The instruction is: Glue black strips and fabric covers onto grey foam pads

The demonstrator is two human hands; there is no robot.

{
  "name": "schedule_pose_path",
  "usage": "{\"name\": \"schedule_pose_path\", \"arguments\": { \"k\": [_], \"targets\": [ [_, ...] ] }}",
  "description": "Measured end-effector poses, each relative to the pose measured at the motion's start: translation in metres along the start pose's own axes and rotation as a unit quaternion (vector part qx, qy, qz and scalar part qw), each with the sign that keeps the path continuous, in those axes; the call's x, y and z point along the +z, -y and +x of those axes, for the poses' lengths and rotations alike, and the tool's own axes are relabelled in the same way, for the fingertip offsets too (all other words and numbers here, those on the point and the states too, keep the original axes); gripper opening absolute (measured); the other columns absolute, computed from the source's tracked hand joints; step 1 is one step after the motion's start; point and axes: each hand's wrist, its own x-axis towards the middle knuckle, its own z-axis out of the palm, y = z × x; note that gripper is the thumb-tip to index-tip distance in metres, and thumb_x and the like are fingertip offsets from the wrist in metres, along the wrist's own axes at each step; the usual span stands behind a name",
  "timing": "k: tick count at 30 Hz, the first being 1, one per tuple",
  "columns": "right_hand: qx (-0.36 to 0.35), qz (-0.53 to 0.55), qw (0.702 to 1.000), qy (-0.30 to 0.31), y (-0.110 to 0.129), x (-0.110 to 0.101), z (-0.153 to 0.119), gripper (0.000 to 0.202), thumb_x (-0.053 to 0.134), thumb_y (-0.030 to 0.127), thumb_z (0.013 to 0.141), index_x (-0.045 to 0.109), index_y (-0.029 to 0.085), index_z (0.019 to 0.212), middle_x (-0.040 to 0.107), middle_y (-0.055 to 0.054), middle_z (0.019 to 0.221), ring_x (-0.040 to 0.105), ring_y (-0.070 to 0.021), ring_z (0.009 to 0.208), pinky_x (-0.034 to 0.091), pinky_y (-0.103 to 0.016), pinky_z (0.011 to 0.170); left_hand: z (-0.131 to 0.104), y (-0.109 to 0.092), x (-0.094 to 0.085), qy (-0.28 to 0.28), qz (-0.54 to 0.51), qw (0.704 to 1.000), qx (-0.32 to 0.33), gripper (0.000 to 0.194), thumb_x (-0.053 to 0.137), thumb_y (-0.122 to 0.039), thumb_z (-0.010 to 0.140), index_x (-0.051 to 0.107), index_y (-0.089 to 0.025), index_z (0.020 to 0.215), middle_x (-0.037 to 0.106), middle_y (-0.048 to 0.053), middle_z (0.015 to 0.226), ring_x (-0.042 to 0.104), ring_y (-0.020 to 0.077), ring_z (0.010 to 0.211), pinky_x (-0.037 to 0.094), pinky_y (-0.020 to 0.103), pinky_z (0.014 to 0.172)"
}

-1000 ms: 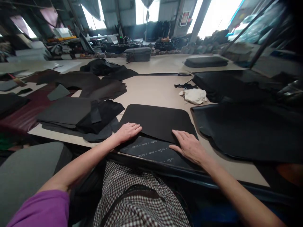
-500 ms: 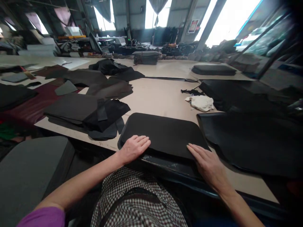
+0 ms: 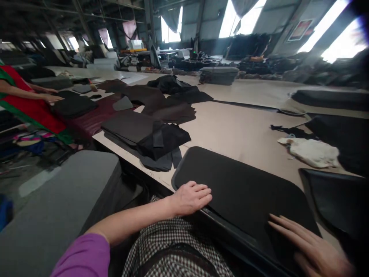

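A black panel (image 3: 242, 181) with rounded corners lies flat at the table's near edge, directly before me. My left hand (image 3: 191, 198) rests on its near left edge, fingers laid over the top and close together; the thumb is hidden. Towards the panel's right end, my right hand (image 3: 313, 242) is open, its fingers stretched out on or just above the surface and slightly blurred. A strip of darker material shows under the panel's near edge. To the left of the panel lie loose black pieces (image 3: 164, 140) over a stack of dark sheets (image 3: 127, 125).
A tall stack of grey panels (image 3: 66, 192) stands at my left. On the tan table (image 3: 230, 123) lie a white cloth bundle (image 3: 313, 151), black sheets (image 3: 340, 200) at right and brown pieces (image 3: 150, 98). A co-worker's hands (image 3: 52, 96) are at the far left.
The view has swung left, bringing the co-worker into sight. My right hand has shifted and is more blurred over the panel; my left hand remains at the panel's near left edge.
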Motion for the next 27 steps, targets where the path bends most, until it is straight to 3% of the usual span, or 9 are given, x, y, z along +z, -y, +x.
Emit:
{"name": "schedule_pose_path", "arguments": {
  "k": [3,5,7,9,11,14,16,20,27],
  "targets": [
    [-0.038,0.018,0.996,0.073,0.019,0.007,0.048,0.056,0.055,0.029,0.091,0.063,0.039,0.145,0.068,-0.006,0.141,0.073,-0.0363,0.115,0.066,-0.056,0.086,-0.004,0.005,-0.012,0.002,-0.051,0.998,-0.023,0.047,0.047,-0.053,0.107,0.068,-0.017,0.126,0.069,0.013,0.138,0.064,0.0223,0.131,0.053,0.034,0.094],
    [-0.021,0.011,0.998,0.065,0.044,0.021,0.084,0.047,0.051,0.036,0.099,0.062,0.036,0.144,0.066,-0.006,0.143,0.072,-0.0328,0.117,0.066,-0.052,0.09,-0.012,0.019,-0.031,-0.01,-0.089,0.994,-0.059,0.046,0.046,-0.05,0.108,0.065,-0.016,0.132,0.069,0.013,0.14,0.063,0.0213,0.133,0.052,0.034,0.1],
    [-0.025,0.022,0.997,0.063,0.07,0.041,0.116,0.043,0.048,0.04,0.103,0.061,0.033,0.143,0.065,-0.006,0.145,0.07,-0.029,0.12,0.064,-0.047,0.096,-0.027,0.045,-0.054,-0.05,-0.133,0.98,-0.136,0.038,0.048,-0.039,0.109,0.062,-0.018,0.137,0.069,0.012,0.141,0.062,0.0202,0.133,0.05,0.036,0.108],
    [-0.037,0.029,0.997,0.056,0.09,0.065,0.138,0.04,0.047,0.039,0.105,0.061,0.03,0.141,0.064,-0.006,0.145,0.069,-0.0266,0.122,0.062,-0.044,0.1,-0.05,0.081,-0.077,-0.131,-0.196,0.934,-0.27,0.034,0.053,-0.032,0.106,0.064,-0.021,0.137,0.07,0.01,0.138,0.064,0.0205,0.129,0.048,0.037,0.113],
    [-0.051,0.018,0.998,0.035,0.101,0.088,0.15,0.036,0.046,0.037,0.106,0.064,0.027,0.135,0.067,-0.007,0.142,0.069,-0.0268,0.12,0.06,-0.045,0.101,-0.082,0.123,-0.094,-0.262,-0.29,0.808,-0.441,0.031,0.063,-0.026,0.1,0.067,-0.022,0.131,0.071,0.01,0.133,0.066,0.0206,0.124,0.048,0.035,0.113],
    [-0.059,-0.007,0.998,0.0,0.104,0.109,0.154,0.035,0.045,0.034,0.105,0.066,0.025,0.131,0.069,-0.009,0.137,0.068,-0.0289,0.118,0.057,-0.048,0.101,-0.135,0.177,-0.109,-0.461,-0.422,0.475,-0.62,0.032,0.074,-0.011,0.088,0.067,-0.02,0.118,0.073,0.009,0.124,0.07,0.017,0.115,0.052,0.027,0.105],
    [-0.056,-0.004,0.998,-0.014,0.102,0.114,0.154,0.035,0.046,0.034,0.104,0.066,0.025,0.132,0.068,-0.008,0.138,0.068,-0.0289,0.118,0.055,-0.048,0.102,-0.166,0.201,-0.112,-0.488,-0.448,0.355,-0.659,0.03,0.074,-0.009,0.086,0.064,-0.017,0.114,0.074,0.011,0.116,0.073,0.0175,0.107,0.057,0.027,0.097],
    [-0.055,0.018,0.998,-0.007,0.098,0.113,0.151,0.035,0.046,0.036,0.105,0.063,0.027,0.134,0.067,-0.007,0.139,0.067,-0.0288,0.119,0.054,-0.049,0.103,-0.195,0.219,-0.106,-0.449,-0.503,0.272,-0.687,0.028,0.077,-0.016,0.087,0.061,-0.012,0.11,0.072,0.02,0.111,0.077,0.0227,0.093,0.063,0.032,0.083],
    [-0.034,0.015,0.999,0.021,0.1,0.112,0.149,0.036,0.046,0.036,0.105,0.06,0.026,0.137,0.064,-0.008,0.142,0.064,-0.0288,0.124,0.052,-0.049,0.106,-0.185,0.23,-0.088,-0.428,-0.565,0.19,-0.68,0.017,0.073,-0.02,0.091,0.06,-0.014,0.1,0.069,0.013,0.094,0.074,0.0201,0.082,0.065,0.032,0.078]
  ]
}}
